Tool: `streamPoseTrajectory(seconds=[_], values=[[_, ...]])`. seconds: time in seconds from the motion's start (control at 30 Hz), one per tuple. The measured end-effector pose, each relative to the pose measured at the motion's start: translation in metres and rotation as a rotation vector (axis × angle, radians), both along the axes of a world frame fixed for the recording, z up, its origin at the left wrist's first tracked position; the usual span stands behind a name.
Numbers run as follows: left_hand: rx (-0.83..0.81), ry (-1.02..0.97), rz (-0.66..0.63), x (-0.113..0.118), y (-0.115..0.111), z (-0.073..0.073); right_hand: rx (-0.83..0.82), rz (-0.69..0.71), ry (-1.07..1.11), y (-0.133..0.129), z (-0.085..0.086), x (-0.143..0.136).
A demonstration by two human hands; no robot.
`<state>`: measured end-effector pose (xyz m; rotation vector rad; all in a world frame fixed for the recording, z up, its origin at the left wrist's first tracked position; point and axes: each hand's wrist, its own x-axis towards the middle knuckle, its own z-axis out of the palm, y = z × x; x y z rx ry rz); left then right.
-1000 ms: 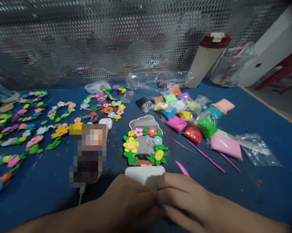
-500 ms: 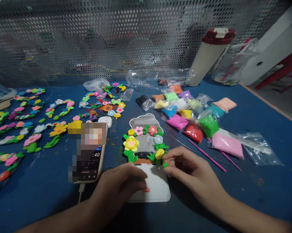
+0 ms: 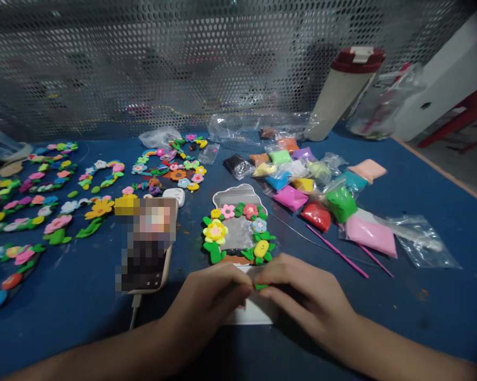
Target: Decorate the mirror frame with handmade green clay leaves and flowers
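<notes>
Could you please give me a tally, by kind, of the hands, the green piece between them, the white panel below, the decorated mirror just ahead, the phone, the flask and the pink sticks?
Left hand and right hand: 2
Green piece: 1
White panel: 1
Decorated mirror: 1
Phone: 1
Flask: 1
Pink sticks: 2
Total: 9

Head-worn view, forward and down

Left hand [image 3: 217, 290] and right hand [image 3: 310, 291], knuckles up, fingertips [image 3: 259, 278] almost meeting! The right thumb [image 3: 280, 300] sits beneath its curled fingers in a neat pinch; left fingers bunch against their thumb, and behind the grip both forearms [image 3: 115, 341] slant outward.
</notes>
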<state>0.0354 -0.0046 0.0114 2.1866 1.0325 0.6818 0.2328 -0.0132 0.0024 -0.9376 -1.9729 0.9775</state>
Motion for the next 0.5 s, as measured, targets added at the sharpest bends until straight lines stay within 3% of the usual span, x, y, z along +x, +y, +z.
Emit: streamPoseTrajectory(seconds=[0.07, 0.13, 0.23, 0.33, 0.5], values=[[0.272, 0.099, -0.005, -0.005, -0.001, -0.003, 0.038, -0.049, 0.0, 0.001, 0.003, 0.003], [0.416, 0.138, -0.014, -0.011, -0.002, -0.005, 0.076, -0.121, 0.0, 0.002, 0.005, 0.006], [0.536, 0.197, -0.082, -0.018, -0.004, -0.003, 0.088, -0.154, -0.022, 0.003, 0.005, 0.009], [0.714, 0.305, -0.171, -0.024, -0.01, 0.002, 0.038, -0.088, -0.033, 0.002, 0.003, 0.008], [0.774, 0.26, -0.205, -0.03, -0.017, 0.001, 0.019, -0.046, -0.009, 0.002, 0.003, 0.006]])
